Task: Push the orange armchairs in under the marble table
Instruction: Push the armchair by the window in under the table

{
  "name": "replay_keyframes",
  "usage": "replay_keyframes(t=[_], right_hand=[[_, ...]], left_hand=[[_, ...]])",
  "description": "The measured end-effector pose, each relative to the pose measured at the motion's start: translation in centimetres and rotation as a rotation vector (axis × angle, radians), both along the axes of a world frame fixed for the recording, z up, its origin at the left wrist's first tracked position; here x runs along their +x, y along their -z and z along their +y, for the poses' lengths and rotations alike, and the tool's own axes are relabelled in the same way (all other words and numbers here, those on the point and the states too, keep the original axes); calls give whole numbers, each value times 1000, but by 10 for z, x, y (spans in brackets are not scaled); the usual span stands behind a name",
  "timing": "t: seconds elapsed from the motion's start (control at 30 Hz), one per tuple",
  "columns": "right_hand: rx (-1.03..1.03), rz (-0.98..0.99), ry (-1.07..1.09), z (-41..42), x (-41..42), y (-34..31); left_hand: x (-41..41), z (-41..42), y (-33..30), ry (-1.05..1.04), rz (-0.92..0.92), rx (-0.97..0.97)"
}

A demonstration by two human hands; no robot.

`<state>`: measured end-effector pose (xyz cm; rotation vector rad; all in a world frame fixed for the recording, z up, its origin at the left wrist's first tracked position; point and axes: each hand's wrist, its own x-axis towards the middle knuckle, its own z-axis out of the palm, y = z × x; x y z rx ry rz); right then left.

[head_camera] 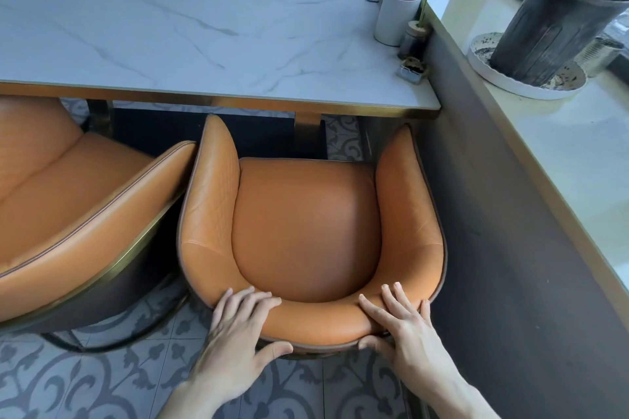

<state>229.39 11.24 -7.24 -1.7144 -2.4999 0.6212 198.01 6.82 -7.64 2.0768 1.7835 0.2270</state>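
Observation:
An orange leather armchair stands straight in front of me, facing the white marble table. Its arm tips sit just short of the table's gold edge and its seat lies outside the table. My left hand grips the left part of the curved backrest, fingers over the top and thumb behind. My right hand holds the right part of the backrest the same way. A second orange armchair stands to the left, turned at an angle, its back rim touching the first chair's left arm.
A dark low wall with a pale ledge runs close along the chair's right side. A white cylinder, a small jar and an ashtray stand at the table's right end. A potted plant sits on the ledge. The floor is patterned tile.

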Motion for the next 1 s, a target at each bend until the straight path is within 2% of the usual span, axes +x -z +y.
replay_keyframes(t=[0.73,1.0], right_hand=[[-3,-30,-19,131,-11,-4],[3,-47,-32,137,-13,-9]], left_hand=[[-11,128,4,4,32,36],[-11,132,3,3,36,34]])
